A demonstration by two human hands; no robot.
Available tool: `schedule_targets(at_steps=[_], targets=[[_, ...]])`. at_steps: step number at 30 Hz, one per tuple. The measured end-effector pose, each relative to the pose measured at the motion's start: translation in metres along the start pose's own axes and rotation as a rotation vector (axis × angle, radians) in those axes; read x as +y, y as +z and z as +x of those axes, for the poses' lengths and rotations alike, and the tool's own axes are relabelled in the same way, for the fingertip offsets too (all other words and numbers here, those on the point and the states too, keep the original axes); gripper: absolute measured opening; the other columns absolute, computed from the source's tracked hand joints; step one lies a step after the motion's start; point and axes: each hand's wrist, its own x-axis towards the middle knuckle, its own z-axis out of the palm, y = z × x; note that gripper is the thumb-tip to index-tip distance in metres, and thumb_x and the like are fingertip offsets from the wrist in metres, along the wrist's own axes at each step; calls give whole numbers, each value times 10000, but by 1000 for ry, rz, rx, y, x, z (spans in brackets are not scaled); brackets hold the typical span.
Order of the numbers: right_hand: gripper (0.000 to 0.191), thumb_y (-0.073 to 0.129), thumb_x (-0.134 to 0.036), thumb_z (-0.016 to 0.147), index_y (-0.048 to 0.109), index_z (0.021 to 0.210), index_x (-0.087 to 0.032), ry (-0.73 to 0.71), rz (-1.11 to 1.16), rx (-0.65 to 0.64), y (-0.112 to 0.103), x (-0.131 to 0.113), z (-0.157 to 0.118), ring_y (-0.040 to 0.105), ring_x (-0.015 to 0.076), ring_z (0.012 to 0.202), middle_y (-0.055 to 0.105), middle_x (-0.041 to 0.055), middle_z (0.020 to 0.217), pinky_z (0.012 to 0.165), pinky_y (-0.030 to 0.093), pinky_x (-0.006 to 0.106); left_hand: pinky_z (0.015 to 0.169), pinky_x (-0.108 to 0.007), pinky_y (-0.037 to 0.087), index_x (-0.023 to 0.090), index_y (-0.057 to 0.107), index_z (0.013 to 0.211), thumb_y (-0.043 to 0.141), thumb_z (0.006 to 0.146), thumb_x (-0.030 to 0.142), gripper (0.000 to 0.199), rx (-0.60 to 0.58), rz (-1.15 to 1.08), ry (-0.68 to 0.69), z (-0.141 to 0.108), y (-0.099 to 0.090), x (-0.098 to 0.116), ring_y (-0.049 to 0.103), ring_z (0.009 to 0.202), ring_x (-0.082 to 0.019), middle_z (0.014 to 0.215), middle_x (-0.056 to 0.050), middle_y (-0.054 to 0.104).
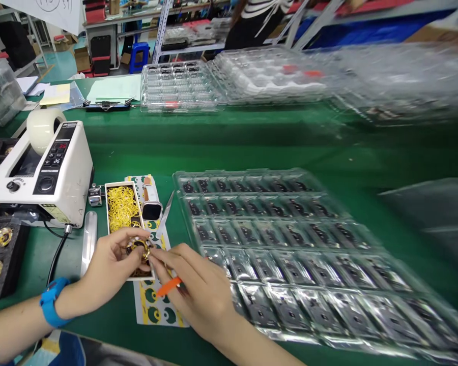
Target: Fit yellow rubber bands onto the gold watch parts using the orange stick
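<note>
Low over a white box [108, 208] of yellow rings [122, 206], my left hand [109, 267] pinches a small round gold-and-black part [135, 244] between thumb and fingers. My right hand [202, 290] is closed around a slim tool with an orange end [168, 286]; its exact kind is unclear. The right fingertips meet the right side of the round part, and they hide the tool's tip. Under both hands lies a sheet of yellow and dark green stickers [156, 312]. A smartwatch-like item [151, 209] and a pointed metal blade [165, 216] lie just beyond.
A clear tray [259, 244] of dark parts fills the right side. At left stand a white tape dispenser [66, 168] and a black foam tray [13, 264] of round gold parts. A steel strip [89, 241] lies nearby. Stacked clear trays [267, 76] and a clipboard [112, 91] line the back.
</note>
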Motion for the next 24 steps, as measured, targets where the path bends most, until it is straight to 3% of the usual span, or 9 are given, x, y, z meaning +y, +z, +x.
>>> schedule_targets(at_steps=[7,12,16,24], targets=[[85,533,-75,883,607,881,-116,149,25,25,7,3,2,601,145,645,636,56,738,550,476,250,733,-270,523,220,547,1249,503,839,163,417,-64,245,169,-8,1,-17,634,867,-194,1021,-76,669],[117,523,-90,866,584,789,-154,302,205,0,8,3,6,536,96,569,571,0,673,509,423,206,777,-311,526,172,499,1302,456,882,212,424,-121,350,177,-10,2,-16,638,939,-238,953,-103,670],[150,529,-90,811,546,692,-180,357,341,-32,5,3,11,480,83,530,514,-33,619,482,377,199,797,-311,531,175,521,1276,471,866,178,413,-100,321,182,-8,-1,-16,637,957,-234,1084,-114,656],[170,521,-89,837,494,702,-189,266,488,-42,-6,1,14,444,86,517,480,-37,606,462,336,211,920,-341,531,190,609,1137,580,820,193,318,40,52,185,5,-7,-5,625,1008,-215,1093,-58,654]])
